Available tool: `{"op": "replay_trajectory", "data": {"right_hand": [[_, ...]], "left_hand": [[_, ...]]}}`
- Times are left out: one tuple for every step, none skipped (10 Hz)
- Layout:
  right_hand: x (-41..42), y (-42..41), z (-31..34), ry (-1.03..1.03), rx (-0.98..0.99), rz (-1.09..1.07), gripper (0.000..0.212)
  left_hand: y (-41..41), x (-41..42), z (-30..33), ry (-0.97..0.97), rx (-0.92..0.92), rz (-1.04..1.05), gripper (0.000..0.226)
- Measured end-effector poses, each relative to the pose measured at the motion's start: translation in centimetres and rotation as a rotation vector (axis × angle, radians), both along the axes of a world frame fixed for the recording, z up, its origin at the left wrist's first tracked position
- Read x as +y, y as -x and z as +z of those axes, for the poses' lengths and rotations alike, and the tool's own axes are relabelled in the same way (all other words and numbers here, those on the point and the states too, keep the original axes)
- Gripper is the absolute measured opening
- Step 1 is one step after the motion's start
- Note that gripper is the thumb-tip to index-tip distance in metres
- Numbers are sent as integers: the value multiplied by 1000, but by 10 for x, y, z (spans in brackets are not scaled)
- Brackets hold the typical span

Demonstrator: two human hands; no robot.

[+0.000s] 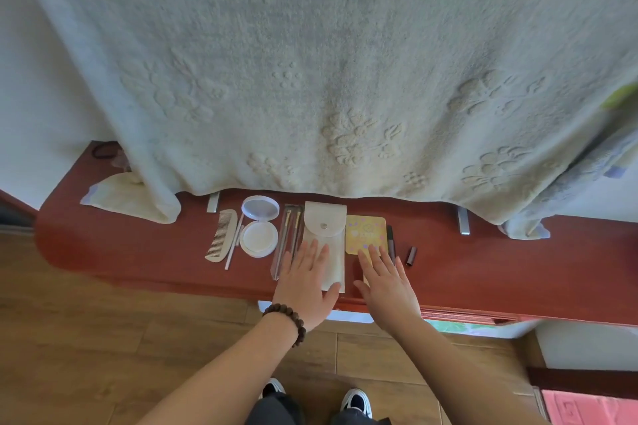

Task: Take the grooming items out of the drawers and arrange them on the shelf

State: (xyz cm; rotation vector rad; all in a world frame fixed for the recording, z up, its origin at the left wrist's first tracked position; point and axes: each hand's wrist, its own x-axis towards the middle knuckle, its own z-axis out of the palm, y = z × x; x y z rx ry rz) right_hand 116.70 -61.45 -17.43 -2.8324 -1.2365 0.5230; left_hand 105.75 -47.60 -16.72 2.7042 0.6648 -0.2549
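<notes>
Grooming items lie in a row on the red-brown shelf (138, 252). From left: a pale comb (221, 241), a thin white stick (234, 245), an open round white compact (259, 225), a clear sleeve of brushes (288, 235), a white snap pouch (324, 228), a yellow patterned card (365, 233), a dark pen-like stick (390, 241) and a small dark tube (411, 255). My left hand (307, 286) rests flat on the pouch's near end, fingers spread. My right hand (386, 281) lies flat, fingertips on the yellow card. Neither hand holds anything.
A large pale embossed towel (328, 79) hangs over the back of the shelf, with two metal brackets (463, 221) under it. A folded cloth (131, 198) and a black hair tie (103, 150) sit at the left. Below are a wooden floor and my shoes.
</notes>
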Motion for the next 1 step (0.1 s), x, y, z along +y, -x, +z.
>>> {"op": "replay_trajectory", "data": {"right_hand": [[4,12,4,-45,5,-70,58]], "left_hand": [[14,10,4,-66,-22,99,69]]}}
